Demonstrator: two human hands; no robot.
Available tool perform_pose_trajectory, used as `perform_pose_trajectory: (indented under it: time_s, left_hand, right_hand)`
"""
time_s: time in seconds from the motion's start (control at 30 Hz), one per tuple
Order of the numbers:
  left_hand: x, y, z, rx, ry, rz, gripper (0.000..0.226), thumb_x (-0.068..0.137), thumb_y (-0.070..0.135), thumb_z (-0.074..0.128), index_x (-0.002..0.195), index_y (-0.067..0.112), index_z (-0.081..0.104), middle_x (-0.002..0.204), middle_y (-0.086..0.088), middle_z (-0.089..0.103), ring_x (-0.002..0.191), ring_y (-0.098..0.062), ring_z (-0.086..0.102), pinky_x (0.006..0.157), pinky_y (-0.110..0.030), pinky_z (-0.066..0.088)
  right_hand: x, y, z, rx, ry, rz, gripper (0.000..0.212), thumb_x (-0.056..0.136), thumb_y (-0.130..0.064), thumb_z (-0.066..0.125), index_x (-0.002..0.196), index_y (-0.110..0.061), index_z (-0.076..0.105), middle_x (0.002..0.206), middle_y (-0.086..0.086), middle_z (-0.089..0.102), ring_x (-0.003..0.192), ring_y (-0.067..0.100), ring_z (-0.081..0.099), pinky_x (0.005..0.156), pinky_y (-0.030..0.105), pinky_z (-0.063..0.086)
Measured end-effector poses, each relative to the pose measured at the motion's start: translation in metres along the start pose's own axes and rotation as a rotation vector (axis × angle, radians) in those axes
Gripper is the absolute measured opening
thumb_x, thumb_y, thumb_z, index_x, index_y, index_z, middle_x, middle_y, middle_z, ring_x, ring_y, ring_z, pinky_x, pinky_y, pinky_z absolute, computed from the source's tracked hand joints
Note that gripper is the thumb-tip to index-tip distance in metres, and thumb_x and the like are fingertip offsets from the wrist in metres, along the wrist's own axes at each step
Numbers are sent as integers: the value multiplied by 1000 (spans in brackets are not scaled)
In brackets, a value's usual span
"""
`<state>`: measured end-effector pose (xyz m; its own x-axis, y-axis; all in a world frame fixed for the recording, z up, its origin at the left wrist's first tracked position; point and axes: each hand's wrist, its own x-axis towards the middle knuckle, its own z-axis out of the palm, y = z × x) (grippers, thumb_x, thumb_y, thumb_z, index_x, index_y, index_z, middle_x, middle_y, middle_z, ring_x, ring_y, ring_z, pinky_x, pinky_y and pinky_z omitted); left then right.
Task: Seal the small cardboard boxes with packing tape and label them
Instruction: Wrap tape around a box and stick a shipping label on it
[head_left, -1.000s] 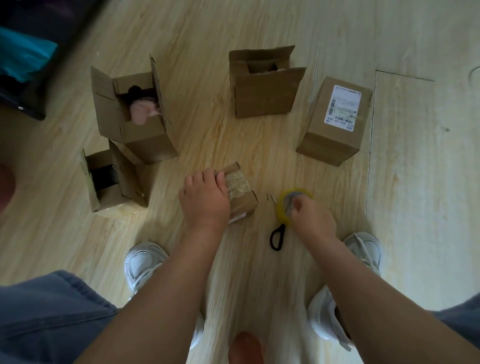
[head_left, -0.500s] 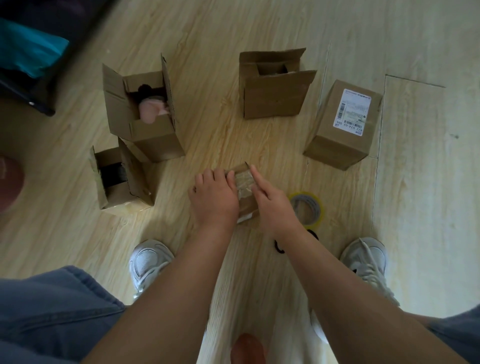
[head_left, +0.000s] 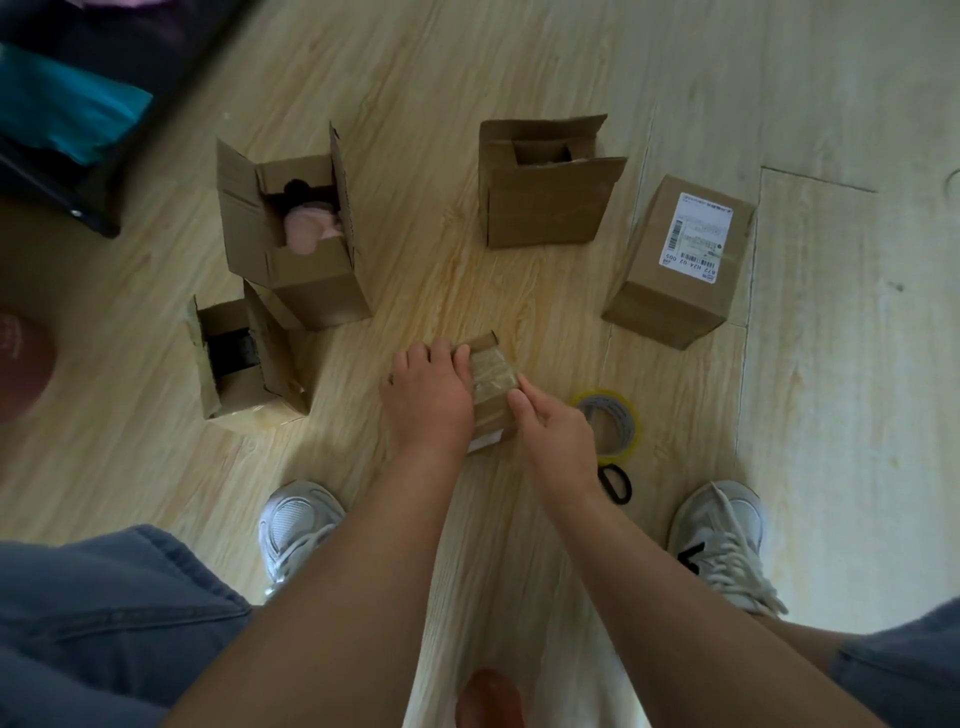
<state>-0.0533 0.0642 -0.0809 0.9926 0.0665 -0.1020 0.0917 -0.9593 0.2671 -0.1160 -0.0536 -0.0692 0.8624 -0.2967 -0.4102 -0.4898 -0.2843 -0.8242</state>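
Gripping w/ the left hand (head_left: 428, 395): fingers curl over the left side of the small box (head_left: 491, 379), which sits on the wood floor (head_left: 519, 291) between both hands, clear tape across its top. Right hand (head_left: 558, 431) has index and thumb tips on the box's right edge – can't tell if they pinch or just press. Tape roll (head_left: 618, 421) lies flat just right of that hand, black scissors handle (head_left: 615, 483) near it. Beyond, well apart: a closed box w/ white label (head_left: 680, 260) at right, an open box (head_left: 543, 197) in the middle, an open box w/ something pink inside (head_left: 291, 234) at left – and another open box (head_left: 239, 358) touching it.
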Motion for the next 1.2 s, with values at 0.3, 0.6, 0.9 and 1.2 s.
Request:
perform_pose_trajectory:
  time_s: [0.3,0.6,0.9,1.2]
  left_hand:
    - [-10,-22,-39,-735,-74,-633,54,102,47,42,137,7,50,140,-17,46,126,-33,47,105,-38,35]
    - [-44,-22,-65,-1388,-748,-1014,53,95,57,48,111,7,57,109,-18,60,100,-39,60,96,-61,49]
    - [-58,-39,-79,-1458,-732,-602,31,84,26,62,113,14,61,95,-8,57,75,-22,60,75,-37,52]
    - [-62,-43,-90,-1479,-739,-333,103,48,21,81,143,24,39,133,-5,61,109,-24,61,85,-36,50]
  right_hand:
    - [1,-6,-18,75,-186,129,43,105,-30,49,147,-23,49,139,-5,58,127,14,55,111,36,43]
    - [-17,-2,-41,143,-237,242,36,100,-22,60,136,-19,57,124,7,64,102,17,67,72,25,57]
    - [-28,-22,-59,373,-312,398,54,89,-71,51,114,-25,66,106,1,76,102,26,71,95,47,53]
    - [-29,-12,-73,610,-466,307,44,83,-38,76,124,-23,69,127,10,68,116,31,66,101,52,51]
